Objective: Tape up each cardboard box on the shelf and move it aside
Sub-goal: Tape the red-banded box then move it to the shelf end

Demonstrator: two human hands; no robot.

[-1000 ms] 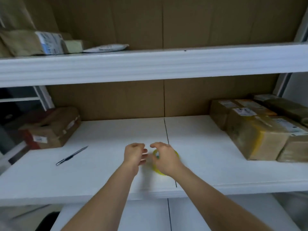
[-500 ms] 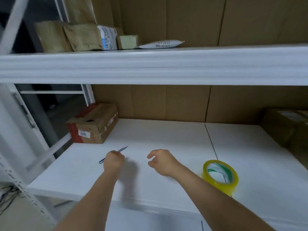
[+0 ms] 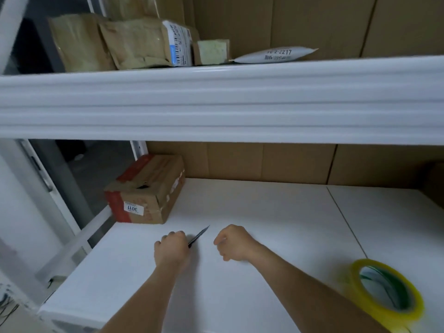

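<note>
L hand (image 3: 171, 248) fingers curl round pen (image 3: 199, 235), tip poking out past them. R hand (image 3: 234, 241) just right of pen, fingers loosely curled, holding nothing. Cardboard box (image 3: 147, 191) beyond L fingers on shelf (image 3: 264, 212).

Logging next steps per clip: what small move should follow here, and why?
Probably reach both hands forward to the cardboard box and pull it closer. Its top looks torn open and untaped, the left hand sits over the pen, and the tape roll lies nearby.
</note>
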